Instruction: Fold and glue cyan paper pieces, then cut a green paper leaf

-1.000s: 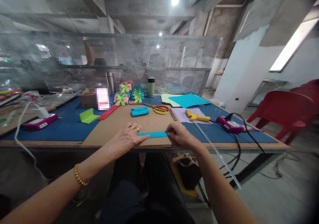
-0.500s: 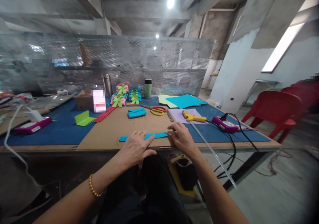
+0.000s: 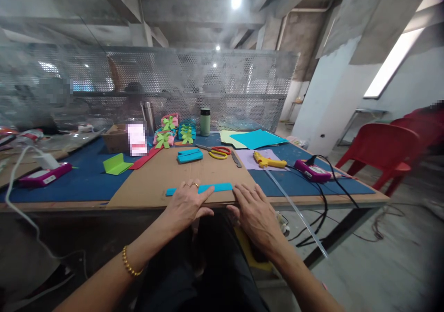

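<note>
A blue paper strip (image 3: 220,187) lies flat along the front of the cardboard sheet (image 3: 145,182). Across the strip's left half rests my left hand (image 3: 187,201), fingers stretched out and pressing on it; part of the strip is hidden beneath. My right hand (image 3: 255,212) lies spread at the cardboard's front edge, its fingertips close by the strip's right end; whether they touch it I cannot tell. Farther back on the cardboard are a folded blue paper piece (image 3: 189,156), scissors with red and yellow handles (image 3: 219,152) and a grey blade (image 3: 236,159).
At right, a yellow glue gun (image 3: 268,161) sits on purple paper, a clear glue stick (image 3: 294,210) jutting past the table edge. Blue sheets (image 3: 258,138), a green bottle (image 3: 205,122), decorated paper pieces (image 3: 164,138) and a brown box (image 3: 116,138) stand behind. Green folded paper (image 3: 118,164) lies left.
My right hand has come down and nearer to me, its bent fingers now spread flat at the cardboard's edge. My left hand stays on the strip.
</note>
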The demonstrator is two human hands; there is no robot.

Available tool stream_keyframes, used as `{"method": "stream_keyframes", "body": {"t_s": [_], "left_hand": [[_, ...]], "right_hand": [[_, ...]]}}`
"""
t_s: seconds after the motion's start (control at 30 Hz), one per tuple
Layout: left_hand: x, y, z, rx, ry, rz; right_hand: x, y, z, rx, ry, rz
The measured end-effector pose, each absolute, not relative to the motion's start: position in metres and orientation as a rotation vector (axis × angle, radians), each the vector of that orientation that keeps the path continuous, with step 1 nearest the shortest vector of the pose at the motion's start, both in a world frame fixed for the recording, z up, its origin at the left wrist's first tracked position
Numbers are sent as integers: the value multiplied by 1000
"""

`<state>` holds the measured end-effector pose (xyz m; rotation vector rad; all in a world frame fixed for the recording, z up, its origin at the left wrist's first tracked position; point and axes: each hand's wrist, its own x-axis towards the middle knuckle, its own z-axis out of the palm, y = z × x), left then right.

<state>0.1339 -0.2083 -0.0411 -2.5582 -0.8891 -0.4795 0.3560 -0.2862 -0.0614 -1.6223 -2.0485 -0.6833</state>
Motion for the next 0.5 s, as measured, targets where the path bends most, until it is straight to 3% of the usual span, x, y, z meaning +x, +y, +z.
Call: {"method": "stream_keyframes", "body": {"t_s": [0.2,0.5], "left_hand": [[133,-208,-39,-2571,-874,-472],[151,-233,-67,-2338,-1258,-658]], "right_hand": [[343,-277,-49,-1462,-2069,-681],[314,-246,-82,-1322,-2221,-584]]}}
